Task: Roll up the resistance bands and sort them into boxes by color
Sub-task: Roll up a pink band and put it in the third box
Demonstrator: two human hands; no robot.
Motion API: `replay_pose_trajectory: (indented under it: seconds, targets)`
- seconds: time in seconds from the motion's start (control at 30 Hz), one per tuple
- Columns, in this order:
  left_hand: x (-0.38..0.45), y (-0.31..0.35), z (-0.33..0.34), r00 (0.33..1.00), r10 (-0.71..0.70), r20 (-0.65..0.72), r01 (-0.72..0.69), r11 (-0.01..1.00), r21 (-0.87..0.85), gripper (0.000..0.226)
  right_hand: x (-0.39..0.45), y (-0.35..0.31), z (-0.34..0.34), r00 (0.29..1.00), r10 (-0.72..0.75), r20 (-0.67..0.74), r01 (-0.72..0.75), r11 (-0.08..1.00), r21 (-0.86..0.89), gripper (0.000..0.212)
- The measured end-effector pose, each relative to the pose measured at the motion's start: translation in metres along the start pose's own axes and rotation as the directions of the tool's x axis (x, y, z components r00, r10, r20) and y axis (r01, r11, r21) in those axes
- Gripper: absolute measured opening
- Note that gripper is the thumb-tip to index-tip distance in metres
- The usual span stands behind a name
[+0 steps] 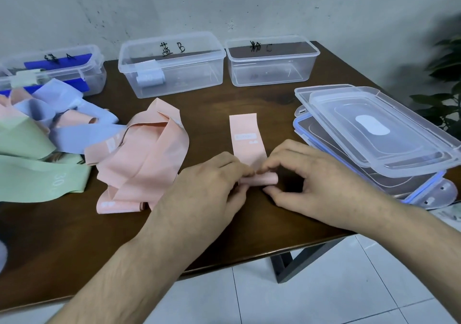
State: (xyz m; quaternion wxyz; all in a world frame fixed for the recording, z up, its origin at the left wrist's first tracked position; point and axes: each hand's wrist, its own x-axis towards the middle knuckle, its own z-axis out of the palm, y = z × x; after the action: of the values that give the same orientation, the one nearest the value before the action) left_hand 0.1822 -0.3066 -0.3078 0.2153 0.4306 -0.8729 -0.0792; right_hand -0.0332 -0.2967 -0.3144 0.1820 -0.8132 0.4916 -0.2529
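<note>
at the table's near middle, a pink band point(247, 139) is pinched at its rolled end by the left hand point(212, 186) and the right hand point(309, 176), fingers curled on the roll (the rest is laid flat toward the boxes). loose pink bands point(144, 154) are heaped left; the pink-marked box point(272, 61) is seen behind, stacked lids point(374, 134) right.

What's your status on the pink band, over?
Both hands, left and right, pinching the pink band, near end rolled. Pink box empty. Nothing in the way.
</note>
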Motion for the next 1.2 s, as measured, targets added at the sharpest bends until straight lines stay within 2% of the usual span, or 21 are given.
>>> replay_pose_trajectory:
  seconds: [0.17, 0.47, 0.63, 0.73, 0.93, 1.07, 1.2]
  targets:
    - [0.005, -0.001, -0.003, 0.998, -0.012, 0.057, 0.012, 1.0, 0.001, 0.026, 0.005, 0.002, -0.001, 0.999, 0.038, -0.003, -0.038, 0.999, 0.013, 0.017]
    - [-0.004, 0.008, -0.012, 0.99, -0.05, 0.133, 0.049, 0.999, 0.01, 0.022, -0.007, -0.005, -0.004, 0.999, 0.015, 0.046, -0.018, 0.998, 0.063, 0.014]
    - [-0.01, 0.012, -0.012, 0.979, -0.125, 0.162, 0.135, 0.989, -0.056, 0.021, -0.013, -0.007, -0.003, 0.998, -0.06, 0.03, 0.061, 0.997, -0.044, 0.019]
    - [-0.009, 0.01, -0.011, 0.971, -0.165, 0.171, 0.183, 0.978, -0.095, 0.024, -0.012, -0.008, -0.004, 0.998, -0.05, 0.036, 0.052, 0.997, -0.052, 0.026]
    - [-0.011, 0.01, -0.008, 0.978, -0.159, 0.133, 0.172, 0.98, -0.097, 0.029, -0.009, -0.003, -0.002, 1.0, -0.026, 0.015, 0.026, 1.0, -0.001, 0.018]
    - [-0.014, 0.013, -0.01, 0.99, -0.131, 0.048, 0.136, 0.984, -0.114, 0.023, -0.008, -0.003, -0.002, 1.0, -0.011, 0.029, 0.011, 1.0, 0.003, 0.017]
    - [-0.012, 0.015, -0.006, 0.988, -0.14, 0.063, 0.145, 0.986, -0.078, 0.015, -0.007, -0.005, -0.003, 0.999, -0.006, 0.052, 0.008, 0.999, -0.033, 0.02]
